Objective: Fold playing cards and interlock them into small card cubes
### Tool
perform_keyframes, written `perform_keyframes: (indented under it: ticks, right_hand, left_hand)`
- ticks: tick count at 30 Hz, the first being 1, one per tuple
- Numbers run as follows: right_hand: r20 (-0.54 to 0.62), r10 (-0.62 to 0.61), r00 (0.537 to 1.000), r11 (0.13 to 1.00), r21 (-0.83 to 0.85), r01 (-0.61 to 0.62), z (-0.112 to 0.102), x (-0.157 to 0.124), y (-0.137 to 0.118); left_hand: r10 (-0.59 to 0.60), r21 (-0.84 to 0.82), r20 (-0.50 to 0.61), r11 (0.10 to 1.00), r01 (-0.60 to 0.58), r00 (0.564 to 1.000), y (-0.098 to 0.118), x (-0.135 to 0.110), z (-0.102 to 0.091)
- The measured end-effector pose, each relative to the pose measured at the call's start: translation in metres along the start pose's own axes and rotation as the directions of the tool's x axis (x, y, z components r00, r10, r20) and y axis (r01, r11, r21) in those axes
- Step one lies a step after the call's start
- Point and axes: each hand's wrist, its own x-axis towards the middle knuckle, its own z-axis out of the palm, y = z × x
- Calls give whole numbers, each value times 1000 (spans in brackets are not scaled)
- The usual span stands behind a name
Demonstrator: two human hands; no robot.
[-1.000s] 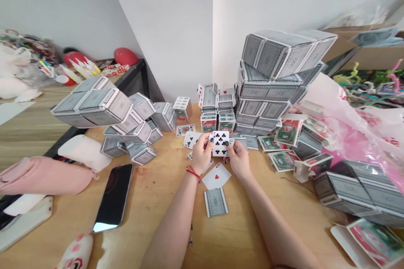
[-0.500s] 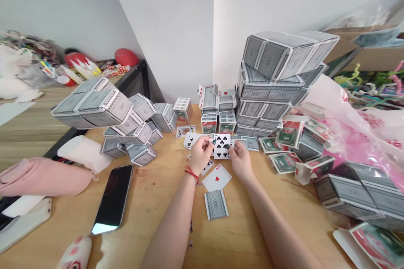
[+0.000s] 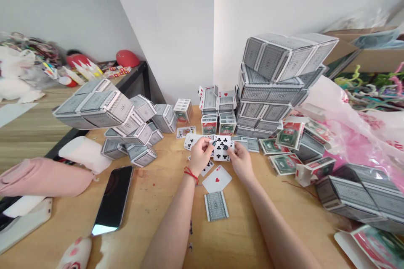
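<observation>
Both hands hold a seven of clubs card [image 3: 222,148] face up over the wooden table [image 3: 158,201]. My left hand [image 3: 200,155], with a red string at the wrist, pinches the card's left edge. Its right edge is pinched by my right hand [image 3: 240,161]. Just below the hands an ace of hearts [image 3: 217,178] lies face up, and a face-down card [image 3: 216,206] lies nearer to me. More loose cards [image 3: 191,140] lie beyond my left hand.
Cubes folded from card backs pile up at the left [image 3: 104,109] and tower at the right [image 3: 274,80]. Small card boxes [image 3: 217,109] stand by the wall. A black phone [image 3: 114,199], a pink cloth [image 3: 41,176] and a pink plastic bag [image 3: 356,126] flank the work area.
The card and both hands have sunk slightly toward the table; the card now sits a little lower and flatter. Nothing else moved.
</observation>
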Motion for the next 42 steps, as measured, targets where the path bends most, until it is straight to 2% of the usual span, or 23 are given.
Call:
perform_keyframes:
  ticks: [5,12,25,31,42]
  right_hand:
    - [-33,22,999,998,-61,-24,-2,2,5]
    - [-10,29,1000,999,-37,-30,-4,2,4]
    - [20,71,997,997,33,-71,-2,2,1]
    - [41,84,996,994,68,-87,-2,3,2]
    - [48,81,996,996,34,-82,-4,3,2]
  left_hand:
    - [9,10,3,1000,-9,1000,-1,0,0]
    - [6,18,11,1000,-6,1000,-1,0,-1]
    - [-107,-79,26,991,109,994,-2,7,-6]
    - [-118,-63,51,991,121,992,-1,7,-7]
    - [-149,-45,49,987,152,988,4,7,-8]
